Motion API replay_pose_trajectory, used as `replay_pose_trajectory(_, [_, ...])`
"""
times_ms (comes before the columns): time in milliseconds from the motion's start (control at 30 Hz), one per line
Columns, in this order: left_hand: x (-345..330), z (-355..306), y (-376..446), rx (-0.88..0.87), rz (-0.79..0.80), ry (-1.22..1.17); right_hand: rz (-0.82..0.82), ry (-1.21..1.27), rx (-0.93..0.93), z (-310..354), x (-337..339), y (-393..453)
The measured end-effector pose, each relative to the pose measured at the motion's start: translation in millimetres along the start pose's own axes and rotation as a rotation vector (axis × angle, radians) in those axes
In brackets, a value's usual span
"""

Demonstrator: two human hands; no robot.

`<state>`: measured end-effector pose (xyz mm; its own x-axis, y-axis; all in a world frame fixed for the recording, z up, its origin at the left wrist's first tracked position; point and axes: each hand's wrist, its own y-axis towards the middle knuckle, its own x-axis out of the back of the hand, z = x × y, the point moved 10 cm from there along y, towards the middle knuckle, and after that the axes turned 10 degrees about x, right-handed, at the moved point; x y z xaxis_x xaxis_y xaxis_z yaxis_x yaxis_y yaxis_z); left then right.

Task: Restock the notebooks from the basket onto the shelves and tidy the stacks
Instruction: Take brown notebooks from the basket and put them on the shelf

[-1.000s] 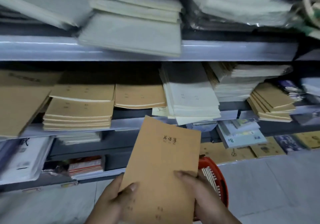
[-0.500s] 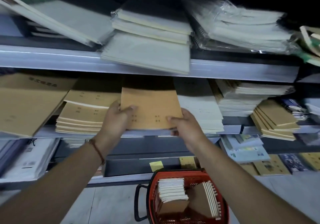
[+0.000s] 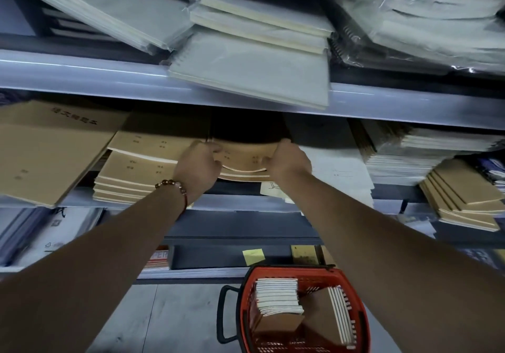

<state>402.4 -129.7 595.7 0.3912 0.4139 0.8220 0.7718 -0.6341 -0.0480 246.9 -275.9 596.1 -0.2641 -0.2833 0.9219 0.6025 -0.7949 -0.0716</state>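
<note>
Both hands gripped the brown notebooks: the left hand [image 3: 199,165] and right hand [image 3: 289,161] each had a curled grip on a side edge of the small stack [image 3: 246,161] on the middle shelf [image 3: 240,202]. Pushed unevenly, the bowed covers could buckle or skew against the neighbouring pile [image 3: 136,169]. The stack's rear was lost in shadow, and the basket [image 3: 303,311] below held more.

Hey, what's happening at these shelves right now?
A person is restocking. Both hands, left hand and right hand, grip the sides of a small stack of brown kraft-paper notebooks lying on the middle grey metal shelf, between other brown and white stacks. Below on the floor, the red plastic basket holds more notebooks waiting.
</note>
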Motion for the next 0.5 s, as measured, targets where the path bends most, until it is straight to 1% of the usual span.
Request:
replay_pose_trajectory(67, [-7.5, 3.8, -1.8, -0.016, 0.004, 0.126, 0.071, -0.135, 0.027, 5.2, -14.6, -0.6])
replay_pose_trajectory(200, [-11.3, 2.8, -10.8, -0.081, -0.056, 0.358, 0.115, -0.302, 0.024, 2.9, -25.0, 3.8])
replay_pose_trajectory(367, [-11.6, 1.3, -16.2, -0.111, -0.088, 0.489, 0.188, -0.425, 0.027, 4.7, -25.5, 4.9])
replay_pose_trajectory(433, [-10.8, -0.2, -20.9, -0.118, -0.116, 0.53, 0.166, -0.458, 0.04, 7.8, -20.7, -0.2])
replay_pose_trajectory(500, [-7.6, -4.7, -28.5, -0.157, -0.175, 0.552, 0.093, -0.462, 0.119, 14.1, -9.6, -11.9])
